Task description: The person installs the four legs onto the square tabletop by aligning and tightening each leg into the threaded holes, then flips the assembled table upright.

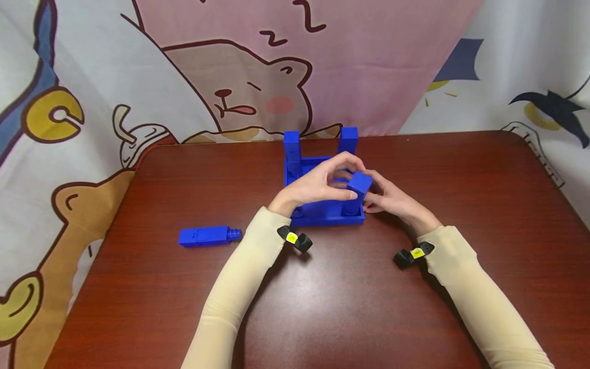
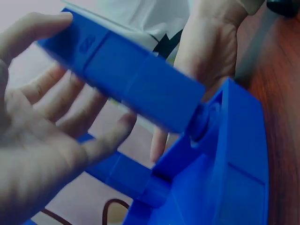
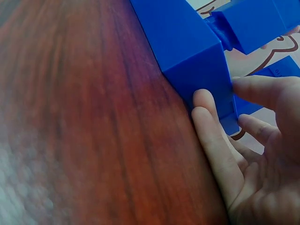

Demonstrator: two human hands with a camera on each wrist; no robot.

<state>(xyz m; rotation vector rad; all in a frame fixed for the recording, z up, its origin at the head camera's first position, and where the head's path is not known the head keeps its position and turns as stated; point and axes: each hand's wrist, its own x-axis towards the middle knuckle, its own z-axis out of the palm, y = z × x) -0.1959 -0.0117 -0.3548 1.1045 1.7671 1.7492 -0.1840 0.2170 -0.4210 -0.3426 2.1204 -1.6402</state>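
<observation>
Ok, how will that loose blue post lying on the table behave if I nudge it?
The loose blue post will probably slide rather than roll, given its flat sides. Its straight, blocky body looks stiff. The glossy tabletop may let it skid easily.

Blue tray (image 1: 327,221): rests on bench (image 1: 322,297), carries far posts (image 1: 349,141) upright. Near-right post (image 1: 359,195): shows threaded neck (image 2: 198,123) at corner. Loose post (image 1: 208,236): lies flat, left.

Head cam is looking forward-down over the wooden tabletop (image 1: 341,312) from farther back; left wrist cam (image 1: 302,242) and right wrist cam (image 1: 404,259) are facing the blue tray (image 1: 324,221) close up, both catching its front-right leg (image 1: 360,183).
</observation>
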